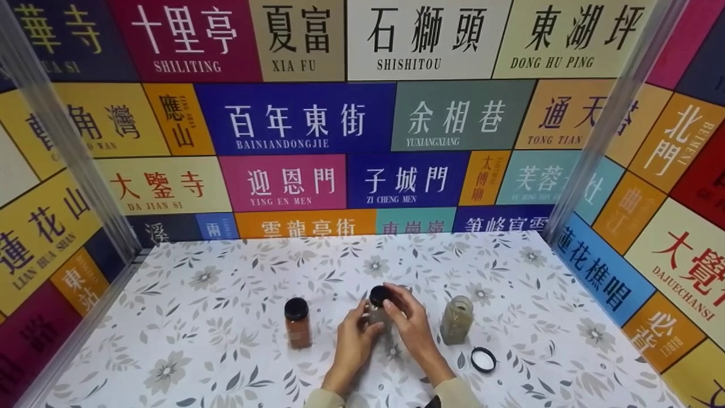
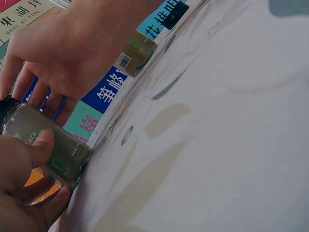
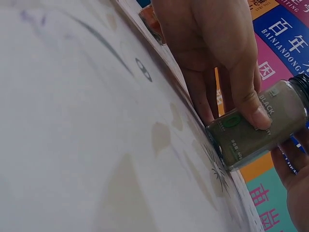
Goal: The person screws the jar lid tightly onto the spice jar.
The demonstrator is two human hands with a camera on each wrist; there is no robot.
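A glass spice jar (image 1: 379, 315) of grey-brown powder, labelled BLACK, stands upright on the table between my hands. My left hand (image 1: 354, 339) grips its body, thumb pressed on the label in the left wrist view, where the jar (image 2: 58, 150) shows closest. My right hand (image 1: 414, 324) holds the black lid (image 1: 379, 294) from above, fingers and thumb around it. The lid (image 3: 301, 87) sits on the jar's mouth in the right wrist view; whether it is loose I cannot tell.
To the right stands a lidless jar (image 1: 457, 324) of grey-green powder. Its nearby black-rimmed lid (image 1: 483, 360) lies white side up. On the left is a capped jar (image 1: 298, 331) of orange-red powder. The floral-covered table (image 1: 238, 294) meets sign-covered walls (image 1: 294, 119) behind and at both sides.
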